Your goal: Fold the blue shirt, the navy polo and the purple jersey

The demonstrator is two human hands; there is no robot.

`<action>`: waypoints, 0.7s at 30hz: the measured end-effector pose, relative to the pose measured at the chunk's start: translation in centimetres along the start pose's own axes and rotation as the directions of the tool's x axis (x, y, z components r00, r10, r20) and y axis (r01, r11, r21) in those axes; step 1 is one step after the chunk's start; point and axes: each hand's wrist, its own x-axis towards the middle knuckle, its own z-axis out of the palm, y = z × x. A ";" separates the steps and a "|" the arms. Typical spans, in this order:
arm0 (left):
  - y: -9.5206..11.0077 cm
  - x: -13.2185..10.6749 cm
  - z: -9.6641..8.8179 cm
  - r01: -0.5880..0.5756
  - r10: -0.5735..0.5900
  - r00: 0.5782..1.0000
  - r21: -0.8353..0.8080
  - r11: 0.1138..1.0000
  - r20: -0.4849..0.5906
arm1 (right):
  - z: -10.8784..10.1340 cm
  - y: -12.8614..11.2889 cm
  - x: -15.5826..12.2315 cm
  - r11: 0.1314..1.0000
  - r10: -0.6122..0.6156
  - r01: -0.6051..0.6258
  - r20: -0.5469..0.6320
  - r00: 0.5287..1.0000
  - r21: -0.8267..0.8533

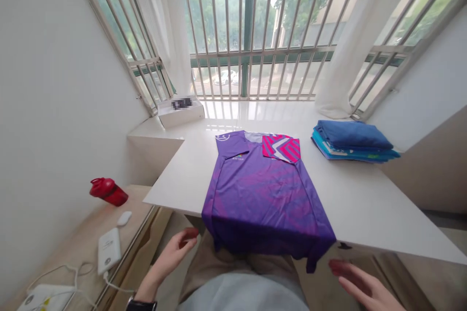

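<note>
A purple T-shirt (260, 189) lies spread on the white table (368, 209), its collar toward the window and its hem hanging over the near edge. Both sleeves are folded inward on top; the right one shows a pink, purple and white pattern. My left hand (178, 249) hovers just left of the hem, fingers slightly curled and apart, holding nothing. Off the hem's right corner is my right hand (359, 284), its fingers apart and nothing in it. Neither hand touches the shirt.
At the table's right rear sits a stack of folded blue clothes (353, 141). A white box (181, 112) stands on the sill at back left. On a lower surface at left are a red shaker bottle (108, 191), a white power bank (108, 251) and cables. White curtains (337, 73) hang by the barred window.
</note>
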 end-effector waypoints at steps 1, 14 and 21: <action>-0.1 0.7 0.7 -0.017 0.017 0.999 -0.005 1.000 0.036 | 0.2 0.4 0.5 0.999 -0.005 0.004 -0.042 0.999 -0.033; -0.1 4.4 4.3 -0.173 0.172 0.969 -0.011 0.985 0.179 | 3.8 1.2 5.6 0.972 -0.202 0.206 -0.046 0.978 0.114; 0.5 3.9 5.2 -0.246 0.234 0.969 0.270 0.931 0.079 | 6.2 1.2 5.3 0.985 -0.166 0.162 -0.060 0.984 -0.066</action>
